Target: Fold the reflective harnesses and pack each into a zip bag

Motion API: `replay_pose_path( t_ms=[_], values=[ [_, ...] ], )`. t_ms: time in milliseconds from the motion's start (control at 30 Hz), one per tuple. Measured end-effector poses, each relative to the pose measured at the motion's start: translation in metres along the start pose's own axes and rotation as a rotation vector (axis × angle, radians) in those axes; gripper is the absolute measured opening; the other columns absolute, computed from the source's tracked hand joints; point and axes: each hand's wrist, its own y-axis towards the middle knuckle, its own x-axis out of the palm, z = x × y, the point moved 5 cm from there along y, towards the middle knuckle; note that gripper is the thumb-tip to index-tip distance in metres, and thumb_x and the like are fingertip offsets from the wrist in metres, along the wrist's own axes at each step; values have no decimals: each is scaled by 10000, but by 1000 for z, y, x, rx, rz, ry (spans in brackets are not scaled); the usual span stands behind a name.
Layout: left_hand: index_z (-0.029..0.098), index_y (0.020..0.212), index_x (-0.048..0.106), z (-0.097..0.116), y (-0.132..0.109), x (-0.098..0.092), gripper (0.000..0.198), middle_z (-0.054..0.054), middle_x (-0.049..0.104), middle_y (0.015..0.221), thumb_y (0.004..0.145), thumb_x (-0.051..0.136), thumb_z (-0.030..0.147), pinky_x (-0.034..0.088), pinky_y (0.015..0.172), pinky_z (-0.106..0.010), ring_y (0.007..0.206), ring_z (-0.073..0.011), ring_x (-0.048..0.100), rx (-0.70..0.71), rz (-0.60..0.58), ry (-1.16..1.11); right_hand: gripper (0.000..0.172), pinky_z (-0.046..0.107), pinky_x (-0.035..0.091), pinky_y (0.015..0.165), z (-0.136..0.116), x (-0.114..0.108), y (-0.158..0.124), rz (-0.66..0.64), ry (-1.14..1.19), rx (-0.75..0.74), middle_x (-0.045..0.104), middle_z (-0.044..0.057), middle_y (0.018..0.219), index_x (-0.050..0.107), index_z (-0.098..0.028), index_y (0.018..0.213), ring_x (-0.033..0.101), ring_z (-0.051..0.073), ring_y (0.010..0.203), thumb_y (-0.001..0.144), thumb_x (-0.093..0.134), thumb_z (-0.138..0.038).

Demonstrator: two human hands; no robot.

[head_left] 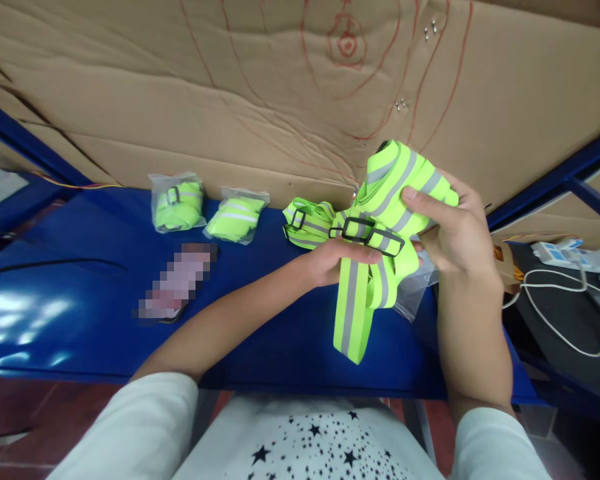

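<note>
A neon yellow-green reflective strap point(405, 175) with grey stripes is held up in front of me, partly folded into layers. My right hand point(463, 230) grips the folded bundle, thumb on top. Lower down, my left hand point(335, 260) is closed round the same strap near its black plastic buckles point(373, 235), and a loop dangles beneath. Behind my left hand, another coiled reflective strap point(307, 223) lies on the blue table. A clear plastic bag point(414, 293) rests under the held strap, partly covered by it.
Two bagged reflective straps, one bag point(179, 203) beside another bag point(236, 217), lie at the table's back left. A blurred-out flat object point(180, 283) lies in front of them on the blue table point(80, 267). Cardboard point(280, 87) stands behind. White cables point(560, 340) lie at right.
</note>
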Motion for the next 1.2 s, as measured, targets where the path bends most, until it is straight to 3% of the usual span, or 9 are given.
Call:
replay_pose_path(
  t_ms=[167,367,433,533,633,767,867,1000,1200],
  values=[
    [155,967,762,-6,-3,-5,412,-93,807,909,658,826,420,605,807,-387,885,-295,774,-78,29,-29,296,282,533,487,2,4,5,-82,146,45,776,39,957,762,-216,1040,648,145,590,815,850,-387],
    [192,1288,706,-5,-4,3,698,-103,736,1315,657,783,479,495,1142,-444,1403,-372,580,-12,-33,-146,343,246,187,246,9,5,5,-235,217,263,654,-26,611,728,-236,1070,298,70,286,849,769,-495],
    [212,1300,702,-5,-4,2,703,-101,741,1295,654,797,473,515,1118,-481,1384,-394,593,-13,-38,-167,338,265,227,237,6,6,4,-243,213,234,688,-10,668,722,-237,1078,367,94,297,845,780,-474],
    [192,1166,746,-3,-4,-6,565,-115,767,1191,660,853,420,593,974,-461,1186,-365,709,-78,-15,-85,366,317,427,312,1,4,5,-206,152,156,751,34,811,731,-242,1037,573,166,434,786,839,-485],
    [141,1064,759,3,-6,-15,447,-129,781,1096,696,872,368,613,851,-394,966,-281,747,-137,57,55,388,363,617,562,-5,-3,9,-104,89,69,780,45,940,736,-280,1001,739,247,765,713,895,-486],
    [144,1022,766,12,-6,-15,392,-117,783,1033,677,860,304,598,831,-386,913,-264,734,-118,90,213,363,378,640,822,-8,-10,9,-38,15,7,796,27,1020,747,-317,985,739,275,1091,703,906,-482],
    [151,914,758,15,-6,-20,283,-82,767,966,652,793,252,568,848,-360,911,-243,707,-128,73,398,321,379,636,841,-9,-13,5,-23,-14,-25,799,22,1013,774,-285,963,758,256,1000,724,906,-454],
    [172,845,748,22,-8,-38,254,-17,740,865,603,817,207,531,804,-301,860,-199,664,-188,80,722,318,335,627,695,-7,-13,-2,-68,-127,41,795,7,941,808,-250,982,740,208,782,722,921,-393],
    [153,1037,781,16,-10,-33,408,-119,787,1024,685,837,353,562,896,-394,979,-280,724,-148,-54,390,337,415,643,785,-10,-14,-1,-66,-85,32,791,29,986,808,-254,993,753,263,857,742,906,-456]
  ],
)
